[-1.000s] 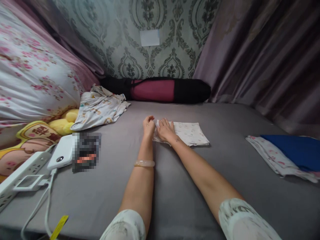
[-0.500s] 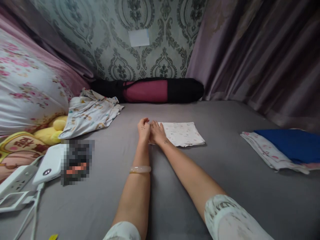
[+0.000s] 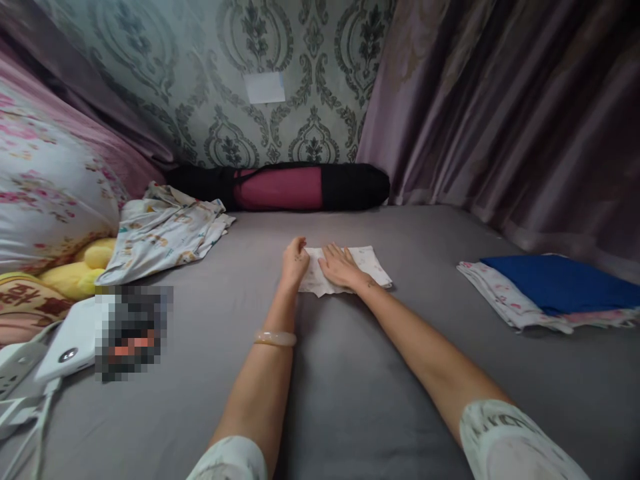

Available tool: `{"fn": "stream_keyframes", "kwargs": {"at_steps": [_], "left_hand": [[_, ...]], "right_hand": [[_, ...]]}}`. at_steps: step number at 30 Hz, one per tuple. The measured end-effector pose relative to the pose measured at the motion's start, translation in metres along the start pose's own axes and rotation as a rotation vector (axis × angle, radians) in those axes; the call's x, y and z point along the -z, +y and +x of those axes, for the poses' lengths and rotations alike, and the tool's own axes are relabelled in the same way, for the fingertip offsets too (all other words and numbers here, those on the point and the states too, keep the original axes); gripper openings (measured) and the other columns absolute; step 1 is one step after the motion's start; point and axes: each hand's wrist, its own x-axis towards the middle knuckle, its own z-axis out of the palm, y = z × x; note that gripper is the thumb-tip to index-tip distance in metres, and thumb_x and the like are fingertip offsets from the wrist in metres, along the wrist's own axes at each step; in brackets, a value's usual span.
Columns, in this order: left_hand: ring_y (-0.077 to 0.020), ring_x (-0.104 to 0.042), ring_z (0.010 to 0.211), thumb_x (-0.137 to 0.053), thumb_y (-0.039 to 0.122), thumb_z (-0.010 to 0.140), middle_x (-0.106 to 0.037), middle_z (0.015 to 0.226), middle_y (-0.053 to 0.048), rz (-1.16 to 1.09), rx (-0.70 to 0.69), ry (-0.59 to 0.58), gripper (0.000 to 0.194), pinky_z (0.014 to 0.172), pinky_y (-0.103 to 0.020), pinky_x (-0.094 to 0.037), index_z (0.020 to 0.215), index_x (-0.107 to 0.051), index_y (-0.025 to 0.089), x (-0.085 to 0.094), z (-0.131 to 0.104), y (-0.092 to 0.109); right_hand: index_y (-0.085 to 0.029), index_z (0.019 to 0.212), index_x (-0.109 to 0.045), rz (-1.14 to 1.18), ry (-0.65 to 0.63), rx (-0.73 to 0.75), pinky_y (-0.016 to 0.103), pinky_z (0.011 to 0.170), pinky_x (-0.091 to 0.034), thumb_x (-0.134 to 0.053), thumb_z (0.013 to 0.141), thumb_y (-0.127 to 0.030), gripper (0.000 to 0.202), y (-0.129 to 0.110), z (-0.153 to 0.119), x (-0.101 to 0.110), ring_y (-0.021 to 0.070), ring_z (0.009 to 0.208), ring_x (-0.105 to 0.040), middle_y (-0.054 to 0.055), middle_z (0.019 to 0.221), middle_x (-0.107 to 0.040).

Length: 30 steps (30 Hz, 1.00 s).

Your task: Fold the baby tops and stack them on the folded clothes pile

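A small folded white cloth [image 3: 374, 261] with a faint pattern lies flat on the grey bed sheet. At its left edge is my left hand [image 3: 296, 263], its fingers curled in and closed on that edge; the fingertips are partly hidden. My right hand [image 3: 341, 267] rests palm down on the middle of the cloth, fingers stretched and slightly apart. The cloth's front edge is a little wavy between the two hands. A pale bangle [image 3: 275, 339] circles my left forearm.
To the right lies a stack of folded fabric with a blue piece [image 3: 560, 283] on top. A crumpled patterned cloth [image 3: 167, 233], yellow plush [image 3: 75, 273], white power bank [image 3: 75, 340] and cables are on the left. A black and maroon long bag [image 3: 280, 188] lies along the wall.
My right hand has slid rightward across the cloth, away from my left hand, which stays at the left edge. The camera view has turned slightly right.
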Motion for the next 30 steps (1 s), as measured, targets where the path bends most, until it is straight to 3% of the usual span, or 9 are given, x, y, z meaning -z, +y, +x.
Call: {"fn": "stream_keyframes", "kwargs": {"at_steps": [4,7,13,20,30], "left_hand": [[-0.0227,-0.058,0.118,-0.042,0.011,0.084,-0.064,0.123,-0.015,0.287,-0.139,-0.225,0.042,0.102,-0.036,-0.041,0.123,-0.057,0.015,-0.017,-0.013,0.004],[-0.0256,-0.046,0.13,-0.043,0.014,0.088,-0.055,0.135,-0.018,0.506,-0.246,-0.331,0.04,0.11,-0.043,-0.031,0.127,-0.053,0.013,-0.023,-0.02,0.005],[-0.0273,-0.04,0.135,-0.035,0.021,0.095,-0.047,0.142,-0.019,0.638,-0.265,-0.382,0.038,0.111,-0.049,-0.027,0.129,-0.05,0.013,-0.02,-0.024,0.014],[-0.0285,-0.034,0.14,-0.033,0.02,0.095,-0.044,0.146,-0.016,0.608,-0.332,-0.354,0.042,0.113,-0.053,-0.022,0.134,-0.048,0.017,-0.027,-0.025,0.019],[-0.0283,-0.038,0.137,-0.034,0.023,0.095,-0.045,0.146,-0.015,0.643,-0.312,-0.439,0.041,0.112,-0.052,-0.025,0.134,-0.048,0.019,-0.029,-0.025,0.019]], "right_hand": [[-0.007,0.148,-0.032,-0.049,-0.033,0.024,0.047,0.117,-0.009,-0.022,0.097,-0.037,0.06,0.014,-0.01,-0.004,0.0252,0.145,-0.017,0.014,0.156,-0.027],[-0.007,0.149,-0.031,-0.049,-0.021,0.019,0.046,0.117,-0.01,-0.022,0.096,-0.033,0.059,0.016,-0.01,-0.008,0.0241,0.145,-0.018,0.013,0.156,-0.027],[-0.007,0.149,-0.03,-0.019,-0.028,0.01,0.047,0.117,-0.01,-0.023,0.095,-0.031,0.06,0.017,-0.009,-0.008,0.0245,0.144,-0.02,0.012,0.157,-0.026],[-0.006,0.148,-0.031,-0.01,0.007,-0.036,0.049,0.117,-0.008,-0.019,0.096,-0.031,0.059,0.023,-0.012,0.002,0.0241,0.146,-0.017,0.014,0.157,-0.025],[-0.006,0.149,-0.03,-0.022,-0.015,-0.057,0.048,0.117,-0.009,-0.022,0.095,-0.03,0.059,0.026,-0.014,-0.003,0.0236,0.145,-0.018,0.013,0.156,-0.026]]}}
